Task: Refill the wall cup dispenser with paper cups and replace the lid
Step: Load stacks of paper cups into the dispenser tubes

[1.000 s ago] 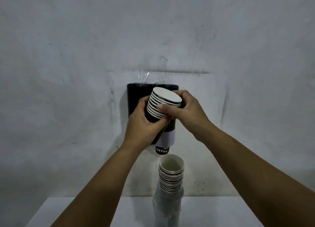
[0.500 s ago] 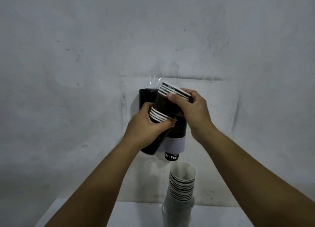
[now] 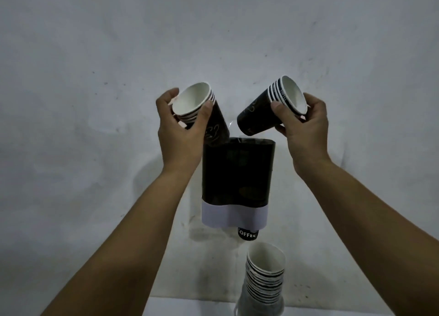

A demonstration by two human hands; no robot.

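The left hand [image 3: 180,128] fingers grip one short cup stack [image 3: 202,116]; the right hand [image 3: 306,123] fingers grip another [image 3: 268,109]. Feed each stack base-first, one at a time, into the open top of the dispenser [image 3: 237,171], keeping it aligned with the tube.

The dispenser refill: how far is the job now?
Done: dispenser top is open, one cup at its outlet. In hand: left hand and right hand each hold a short cup stack above it. Left: load these, the table stack, then the lid, not visible.
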